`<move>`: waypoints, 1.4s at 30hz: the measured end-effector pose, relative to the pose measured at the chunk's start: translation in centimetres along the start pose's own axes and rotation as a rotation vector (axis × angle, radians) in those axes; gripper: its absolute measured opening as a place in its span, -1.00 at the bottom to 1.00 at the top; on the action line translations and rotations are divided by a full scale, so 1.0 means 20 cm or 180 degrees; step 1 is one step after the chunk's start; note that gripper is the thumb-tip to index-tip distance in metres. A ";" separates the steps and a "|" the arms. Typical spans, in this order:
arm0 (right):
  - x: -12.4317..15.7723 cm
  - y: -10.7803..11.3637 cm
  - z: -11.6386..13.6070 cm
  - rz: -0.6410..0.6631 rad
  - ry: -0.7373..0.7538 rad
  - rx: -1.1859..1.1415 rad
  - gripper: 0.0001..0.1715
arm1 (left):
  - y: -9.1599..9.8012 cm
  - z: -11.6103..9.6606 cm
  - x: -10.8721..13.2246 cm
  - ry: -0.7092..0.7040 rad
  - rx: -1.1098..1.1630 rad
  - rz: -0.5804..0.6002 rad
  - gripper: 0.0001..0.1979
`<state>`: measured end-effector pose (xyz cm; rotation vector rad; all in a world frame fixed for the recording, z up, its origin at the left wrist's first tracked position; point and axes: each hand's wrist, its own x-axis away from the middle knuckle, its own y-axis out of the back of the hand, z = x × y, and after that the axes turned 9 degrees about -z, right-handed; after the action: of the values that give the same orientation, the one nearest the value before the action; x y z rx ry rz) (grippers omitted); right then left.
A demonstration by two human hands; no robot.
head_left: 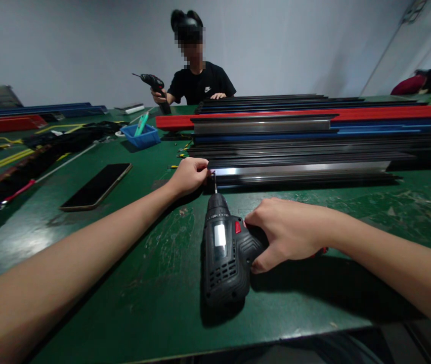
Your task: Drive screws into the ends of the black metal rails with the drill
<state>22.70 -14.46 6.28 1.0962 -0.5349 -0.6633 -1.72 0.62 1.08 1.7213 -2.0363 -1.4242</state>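
My right hand point(282, 235) is wrapped round the handle of a black cordless drill point(225, 258), which lies on its side low over the green table. Its bit point(215, 183) points away from me and reaches the left end of a dark metal profile point(299, 171) with a shiny face. At that same end is my left hand point(190, 176), closed, with thumb and fingertips pinched close to the bit's tip. What sits between those fingertips is too small to make out.
Behind the profile lie stacked black, blue and red profiles point(268, 121). A phone point(97, 187) and a blue bin point(141, 136) are to the left, with cables point(18, 146) beyond. Across the green table point(155, 298), a co-worker point(208, 81) holds another drill point(153, 81).
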 end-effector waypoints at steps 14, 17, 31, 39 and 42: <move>0.00 0.00 0.00 -0.0010 -0.0020 -0.0004 -0.43 | 0.00 0.01 0.00 0.0027 -0.0027 -0.0027 -0.74; 0.00 0.00 0.00 0.0033 -0.0043 0.0000 -0.42 | -0.01 0.01 0.00 0.0038 0.0008 -0.0034 -0.75; 0.00 0.00 0.01 -0.0001 -0.0052 -0.0007 -0.45 | 0.00 -0.01 0.00 0.0076 -0.0029 -0.0012 -0.75; 0.00 0.00 0.01 0.0023 -0.0077 0.0023 -0.42 | 0.00 -0.01 0.00 0.0063 -0.0079 -0.0035 -0.74; 0.00 0.00 0.01 0.0027 -0.0093 0.0022 -0.43 | 0.00 -0.01 0.00 0.0070 -0.0087 -0.0023 -0.74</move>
<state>22.59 -14.53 6.42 1.0915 -0.5670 -0.6714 -1.59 0.56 1.20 1.7275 -1.9921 -1.4223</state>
